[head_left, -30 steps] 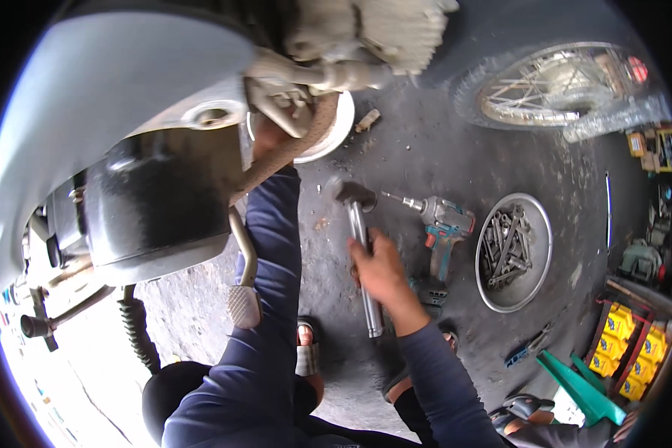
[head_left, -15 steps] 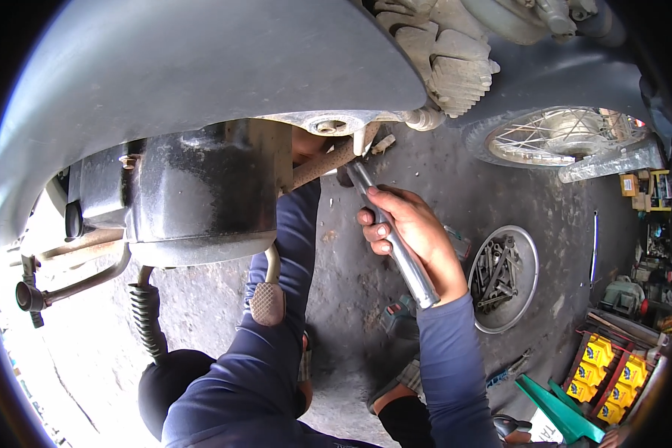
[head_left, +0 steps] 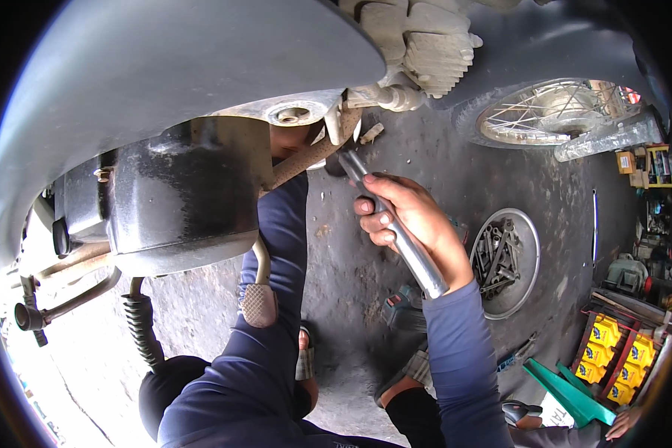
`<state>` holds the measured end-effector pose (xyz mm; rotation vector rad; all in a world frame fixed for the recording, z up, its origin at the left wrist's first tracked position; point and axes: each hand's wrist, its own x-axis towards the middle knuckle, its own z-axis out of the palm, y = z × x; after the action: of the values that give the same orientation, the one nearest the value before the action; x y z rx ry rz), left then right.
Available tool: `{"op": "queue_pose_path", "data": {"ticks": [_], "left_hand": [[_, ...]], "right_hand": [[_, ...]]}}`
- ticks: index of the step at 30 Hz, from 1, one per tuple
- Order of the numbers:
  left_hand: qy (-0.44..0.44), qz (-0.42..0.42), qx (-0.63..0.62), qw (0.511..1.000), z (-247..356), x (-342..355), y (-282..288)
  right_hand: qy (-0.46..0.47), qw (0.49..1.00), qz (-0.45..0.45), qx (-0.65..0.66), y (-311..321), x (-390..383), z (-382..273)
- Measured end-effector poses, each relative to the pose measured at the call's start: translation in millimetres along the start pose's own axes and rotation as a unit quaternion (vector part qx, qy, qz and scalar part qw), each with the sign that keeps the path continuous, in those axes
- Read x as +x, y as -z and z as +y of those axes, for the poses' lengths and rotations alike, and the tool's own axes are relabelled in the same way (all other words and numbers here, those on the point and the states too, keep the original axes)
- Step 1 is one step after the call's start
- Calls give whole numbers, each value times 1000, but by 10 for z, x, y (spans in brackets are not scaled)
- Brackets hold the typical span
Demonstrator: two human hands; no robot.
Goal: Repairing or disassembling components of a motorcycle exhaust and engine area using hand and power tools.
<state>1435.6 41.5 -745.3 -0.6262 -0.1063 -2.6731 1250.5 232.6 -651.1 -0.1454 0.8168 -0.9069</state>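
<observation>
Head view: Beneath a raised motorcycle, the person's right hand (head_left: 407,216), at the centre of the frame, was closed around a long metal wrench (head_left: 396,228), its fingers wrapped over the upper half of the shaft. The wrench ran diagonally from the wrist up and to the left, its socket end just below the pale exhaust pipe (head_left: 384,97) at the top centre. The left hand (head_left: 290,139) reached up behind the dark engine case (head_left: 179,198) that filled the left centre of the frame; most of the hand was hidden, so whether it was open or gripping something could not be told. Its blue sleeve (head_left: 276,299) rose from the bottom edge. A grey body panel (head_left: 164,67) covered the upper left. A footpeg (head_left: 257,305) hung just beside the left forearm, and a coiled spring (head_left: 142,328) showed at lower left. On the dark concrete floor (head_left: 455,157), a round metal tray (head_left: 508,261) of tools lay right of the right hand, a spoked wheel (head_left: 552,112) lay at upper right, and a power drill (head_left: 403,310) sat below the right wrist. Yellow boxes (head_left: 612,351) stood in a rack at lower right.
</observation>
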Motion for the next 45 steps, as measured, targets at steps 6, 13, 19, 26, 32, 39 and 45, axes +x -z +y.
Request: {"op": "queue_pose_path", "data": {"ticks": [6, 13, 19, 26, 32, 39, 45], "left_hand": [[66, -11, -67, 996, -84, 84, 215], [-12, 15, 201, 979, -172, 197, 314], [88, 47, -45, 994, -170, 140, 237], [-125, 169, -185, 960, -25, -79, 490], [-152, 173, -73, 970, -196, 81, 444], [-185, 124, 135, 965, -316, 250, 465], [-298, 264, 172, 901, -448, 147, 462]], "right_hand": [[21, 1000, -4, -7, -23, -40, -63], [24, 999, 13, -22, 80, -12, -32], [-11, 999, -29, 22, 167, 59, -10], [-25, 999, 35, -33, 160, 100, -42], [30, 972, 129, -195, 290, -19, 441], [45, 784, 179, -592, 371, -233, 1969], [204, 657, 180, -703, 571, -412, 1722]]}}
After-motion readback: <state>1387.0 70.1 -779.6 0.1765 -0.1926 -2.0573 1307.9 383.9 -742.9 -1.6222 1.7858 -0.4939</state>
